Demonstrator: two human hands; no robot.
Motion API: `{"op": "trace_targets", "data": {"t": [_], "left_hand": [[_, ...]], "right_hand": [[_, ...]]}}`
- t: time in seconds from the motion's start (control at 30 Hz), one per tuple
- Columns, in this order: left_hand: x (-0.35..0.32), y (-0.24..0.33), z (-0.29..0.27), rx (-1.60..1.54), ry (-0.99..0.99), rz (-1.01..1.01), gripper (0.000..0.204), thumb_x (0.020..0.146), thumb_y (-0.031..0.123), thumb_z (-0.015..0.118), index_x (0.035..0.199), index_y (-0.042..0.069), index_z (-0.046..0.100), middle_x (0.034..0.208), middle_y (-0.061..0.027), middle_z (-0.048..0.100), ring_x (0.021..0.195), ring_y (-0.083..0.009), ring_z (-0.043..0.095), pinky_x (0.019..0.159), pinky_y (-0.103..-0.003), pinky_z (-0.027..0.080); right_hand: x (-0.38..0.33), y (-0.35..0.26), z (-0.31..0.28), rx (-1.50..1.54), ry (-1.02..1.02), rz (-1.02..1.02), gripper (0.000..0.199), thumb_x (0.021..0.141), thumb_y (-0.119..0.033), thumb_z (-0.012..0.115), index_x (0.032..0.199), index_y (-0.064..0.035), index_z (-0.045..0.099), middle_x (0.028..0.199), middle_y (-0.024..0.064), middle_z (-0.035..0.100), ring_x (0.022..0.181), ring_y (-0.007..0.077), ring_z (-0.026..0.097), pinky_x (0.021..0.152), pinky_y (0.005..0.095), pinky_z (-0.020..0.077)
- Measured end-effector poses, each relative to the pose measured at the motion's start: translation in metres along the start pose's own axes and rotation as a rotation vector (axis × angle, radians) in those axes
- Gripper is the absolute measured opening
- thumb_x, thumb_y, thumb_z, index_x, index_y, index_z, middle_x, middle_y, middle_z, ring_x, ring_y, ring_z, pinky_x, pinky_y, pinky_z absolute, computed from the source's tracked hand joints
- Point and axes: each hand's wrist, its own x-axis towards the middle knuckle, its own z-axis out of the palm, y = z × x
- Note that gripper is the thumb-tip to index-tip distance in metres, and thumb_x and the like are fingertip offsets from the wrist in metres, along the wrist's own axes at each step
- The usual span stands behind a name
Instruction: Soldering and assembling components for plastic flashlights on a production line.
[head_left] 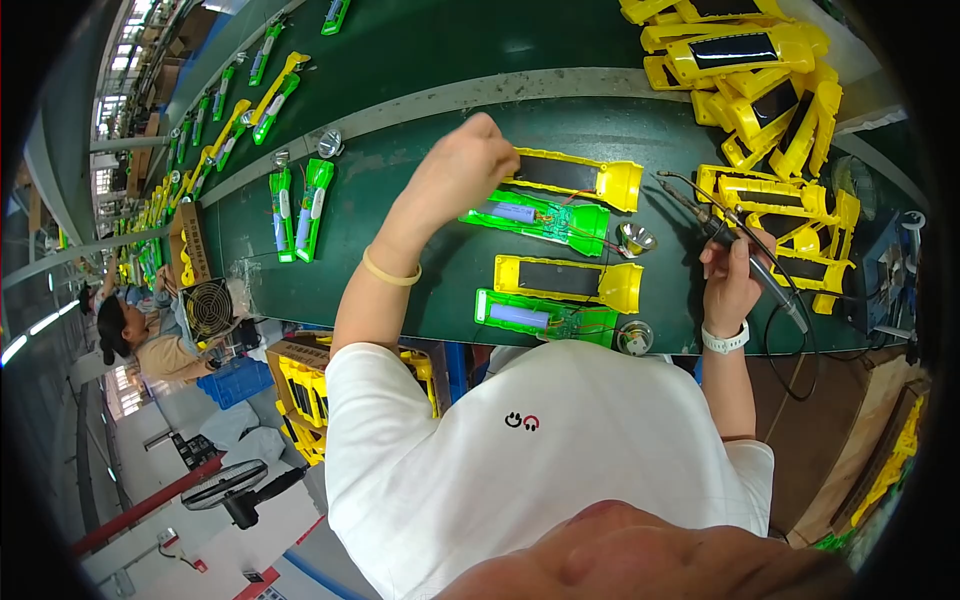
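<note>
Black caged fan [241,508], blue crate [236,382], round dark grille [209,308], co-worker in beige top [168,358]

Bench [366,180] open mid-left, soldering iron [717,229] blocking right

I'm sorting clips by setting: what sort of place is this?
Probably a factory assembly line: a soldering iron in the right hand, green housings with cylindrical batteries on the workbench, and a heap of yellow casings.

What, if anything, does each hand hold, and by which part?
Right hand: a soldering iron, by its handle. Left hand, at the left end of a yellow shell: cannot tell.
</note>
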Motion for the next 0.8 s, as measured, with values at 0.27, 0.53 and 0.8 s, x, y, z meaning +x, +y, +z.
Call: {"op": "trace_targets", "data": {"t": [0.27, 0.53, 0.8], "left_hand": [[0.005, -0.026, 0.010, 0.024, 0.238, 0.389, 0.014, 0.072, 0.013, 0.067, 0.083, 0.005, 0.064, 0.110, -0.0106, 0.060, 0.110, -0.0266, 0.053, 0.091, -0.039, 0.042], [-0.041, -0.023, 0.026, -0.401, -0.042, 0.206, 0.044, 0.066, 0.010, 0.072, 0.105, 0.007, 0.051, 0.110, -0.0129, 0.056, 0.104, -0.0309, 0.053, 0.092, -0.037, 0.042], [0.105, -0.141, 0.004, -0.148, 0.509, -0.016, 0.048, 0.069, 0.019, 0.073, 0.108, 0.006, 0.048, 0.104, -0.0151, 0.059, 0.098, -0.0328, 0.058, 0.083, -0.036, 0.046]], "right_hand": [[0.001, -0.003, 0.000, 0.035, 0.055, 0.027, 0.023, 0.089, -0.023, 0.056, 0.102, -0.0087, 0.043, 0.071, 0.0057, 0.054, 0.055, 0.0136, 0.055, 0.044, 0.0199, 0.0362], [0.009, -0.003, 0.005, 0.061, 0.109, 0.006, 0.024, 0.090, -0.028, 0.054, 0.102, -0.0088, 0.044, 0.069, 0.0063, 0.054, 0.055, 0.0130, 0.053, 0.045, 0.0194, 0.0362], [0.003, -0.003, 0.003, 0.039, 0.052, 0.002, 0.022, 0.090, -0.025, 0.055, 0.099, -0.0089, 0.043, 0.068, 0.0074, 0.054, 0.054, 0.0135, 0.054, 0.043, 0.0195, 0.0368]]}}
